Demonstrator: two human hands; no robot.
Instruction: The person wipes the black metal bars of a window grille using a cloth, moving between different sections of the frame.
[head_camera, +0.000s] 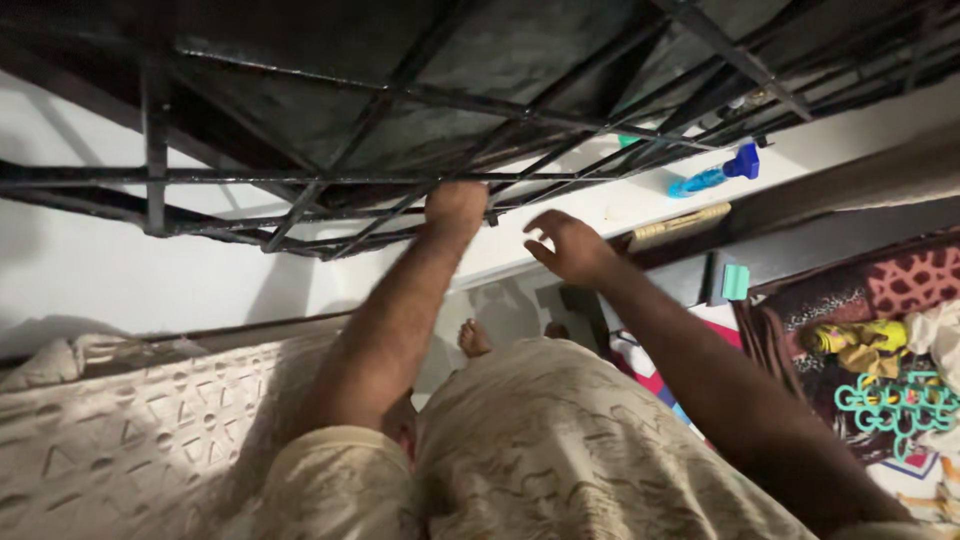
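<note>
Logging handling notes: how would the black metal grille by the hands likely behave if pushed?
The black metal grille is welded bars, so probably stiff and heavy. The left hand grips a bar; the right hand is open beside it. Its sheen suggests it may be slippery.

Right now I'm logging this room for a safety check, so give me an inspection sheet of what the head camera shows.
Surface: patterned beige bedcover at lower left, beside the person's legs.
Job's things: black metal grille with crossing bars, set against a white wall.
Clutter: blue bottle on a white ledge; teal hanger and yellow cloth at right.
Grippers: left hand closed around a grille bar; right hand open, fingers spread, just short of the grille, touching nothing.
Cables: nothing seen.
Surroundings: dim room, a bare foot on the floor below, patterned fabric at right.
</note>
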